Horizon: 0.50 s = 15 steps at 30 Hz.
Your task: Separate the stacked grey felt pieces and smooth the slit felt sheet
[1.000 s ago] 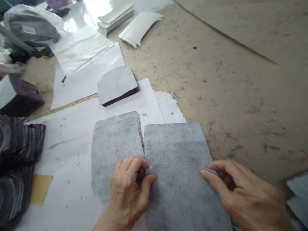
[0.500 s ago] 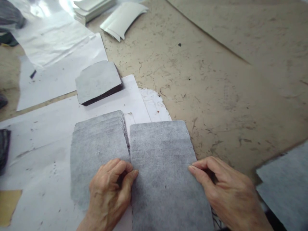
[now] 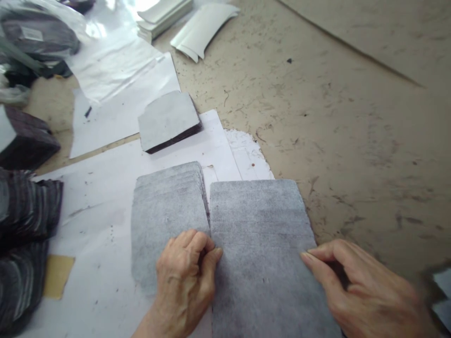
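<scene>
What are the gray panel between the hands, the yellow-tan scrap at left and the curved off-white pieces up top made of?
Gray panel: probably nonwoven fabric, matte, with mottled, fibrous-looking shading.
Yellow-tan scrap: likely paper or thin card, flat and plain-faced.
Curved off-white pieces: smooth and bowed, perhaps stiff card or thin plastic; I can't tell which.

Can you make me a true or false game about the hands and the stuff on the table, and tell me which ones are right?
1. The left hand is at the left edge of the big gray piece. True.
2. The right hand is touching nothing. False: it pinches the big gray piece's right edge.
3. The yellow piece is at the top right. False: it is at the lower left.
4. The small stack with a pale top has dark sides. True.
5. The clear plastic bag is at the top left. True.
</scene>
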Available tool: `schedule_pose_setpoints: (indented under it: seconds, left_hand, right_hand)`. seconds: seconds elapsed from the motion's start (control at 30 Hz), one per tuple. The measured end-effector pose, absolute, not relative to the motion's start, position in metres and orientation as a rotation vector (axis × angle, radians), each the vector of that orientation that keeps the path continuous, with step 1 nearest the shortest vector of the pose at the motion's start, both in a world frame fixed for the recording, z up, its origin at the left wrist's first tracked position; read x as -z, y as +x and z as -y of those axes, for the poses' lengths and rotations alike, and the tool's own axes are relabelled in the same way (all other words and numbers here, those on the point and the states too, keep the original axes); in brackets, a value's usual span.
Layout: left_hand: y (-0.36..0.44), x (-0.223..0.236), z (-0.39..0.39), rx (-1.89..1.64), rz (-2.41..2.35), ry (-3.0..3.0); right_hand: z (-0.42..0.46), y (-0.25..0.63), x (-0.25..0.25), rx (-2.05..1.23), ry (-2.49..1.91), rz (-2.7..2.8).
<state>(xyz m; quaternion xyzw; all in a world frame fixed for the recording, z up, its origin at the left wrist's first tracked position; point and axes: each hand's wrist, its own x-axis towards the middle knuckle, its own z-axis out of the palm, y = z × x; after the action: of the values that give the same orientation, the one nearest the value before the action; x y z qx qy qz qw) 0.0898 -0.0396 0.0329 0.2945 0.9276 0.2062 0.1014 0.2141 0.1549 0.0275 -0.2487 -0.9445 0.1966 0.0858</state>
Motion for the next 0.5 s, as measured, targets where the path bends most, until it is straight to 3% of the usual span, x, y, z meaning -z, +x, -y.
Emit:
schedule_pose_setpoints:
  seconds: [0.3, 0.5]
  left_hand:
    - [0.086, -0.032, 0.037, -0.809, -2.714, 0.899]
    - [0.076, -0.035, 0.035, -0.602, -2.66, 0.827]
  right_hand:
    - [-0.168, 0.212, -0.02, -0.445, -0.528, 2.807]
    - [-0.173, 0.206, -0.03, -0.605, -0.67, 2.839]
